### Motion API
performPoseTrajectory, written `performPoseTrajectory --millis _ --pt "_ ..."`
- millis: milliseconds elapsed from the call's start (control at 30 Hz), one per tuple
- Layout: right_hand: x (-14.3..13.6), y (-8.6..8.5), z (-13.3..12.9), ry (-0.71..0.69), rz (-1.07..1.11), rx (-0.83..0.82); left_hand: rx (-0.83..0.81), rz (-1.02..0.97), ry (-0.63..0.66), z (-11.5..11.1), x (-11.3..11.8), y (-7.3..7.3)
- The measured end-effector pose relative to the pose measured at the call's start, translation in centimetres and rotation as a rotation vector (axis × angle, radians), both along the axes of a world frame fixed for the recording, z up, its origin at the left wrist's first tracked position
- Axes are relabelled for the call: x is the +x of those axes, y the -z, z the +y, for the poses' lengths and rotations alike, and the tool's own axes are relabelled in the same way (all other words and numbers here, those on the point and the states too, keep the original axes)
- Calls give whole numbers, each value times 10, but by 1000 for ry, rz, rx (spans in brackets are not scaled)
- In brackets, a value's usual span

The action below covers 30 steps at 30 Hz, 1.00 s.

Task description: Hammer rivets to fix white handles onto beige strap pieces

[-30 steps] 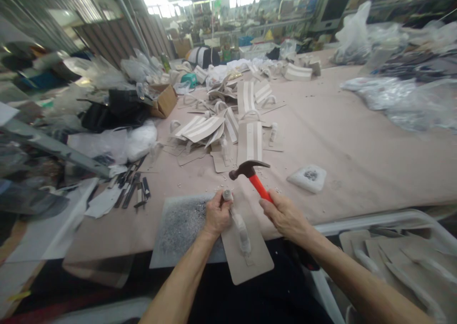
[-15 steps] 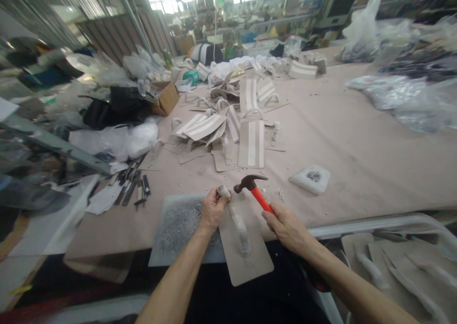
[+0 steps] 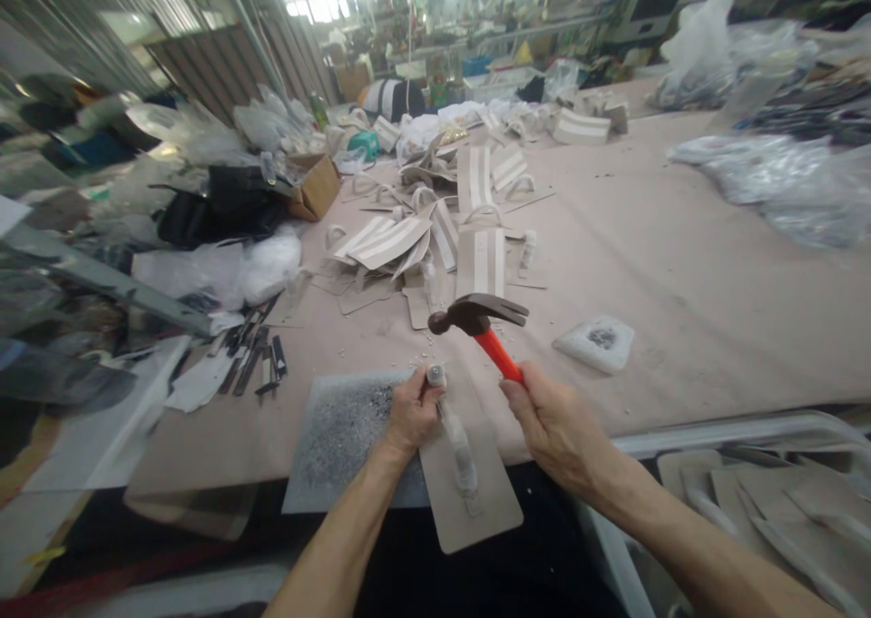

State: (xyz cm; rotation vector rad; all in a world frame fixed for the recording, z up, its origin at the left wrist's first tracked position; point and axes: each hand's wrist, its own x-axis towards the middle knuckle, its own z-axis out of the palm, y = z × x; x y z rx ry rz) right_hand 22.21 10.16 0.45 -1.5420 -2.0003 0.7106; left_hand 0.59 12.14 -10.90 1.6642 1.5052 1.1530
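Note:
The fingers of my left hand (image 3: 412,411) are closed round a short cylindrical punch (image 3: 436,376), its round metal top facing up. Beneath it lies a beige flat panel (image 3: 480,500) with a plastic-wrapped handle (image 3: 461,450); the panel's near end overhangs the table edge. The punch's lower end is hidden by my fingers. My right hand (image 3: 554,423) grips the red handle of a claw hammer (image 3: 483,314). The hammer head is raised above the punch, apart from it, with its striking face to the left. A worn grey slab (image 3: 340,436) is partly under the panel.
Several beige panels with white stripes (image 3: 391,241) are piled farther back. A white block with a dark hollow (image 3: 597,344) sits to the right. Dark strips (image 3: 265,364) lie left, near a cardboard box (image 3: 317,187). A bin rim (image 3: 741,427) with more panels stands at right.
The hammer has risen away from the punch, its head now higher and nearer the camera. My left hand still holds the punch, which has shifted slightly and shows its top.

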Motion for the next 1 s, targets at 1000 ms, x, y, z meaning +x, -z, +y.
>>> performPoseTrajectory --millis 1000 --pt "12 59 5 -17 -395 51 -112 -214 -8 3 0 -1"
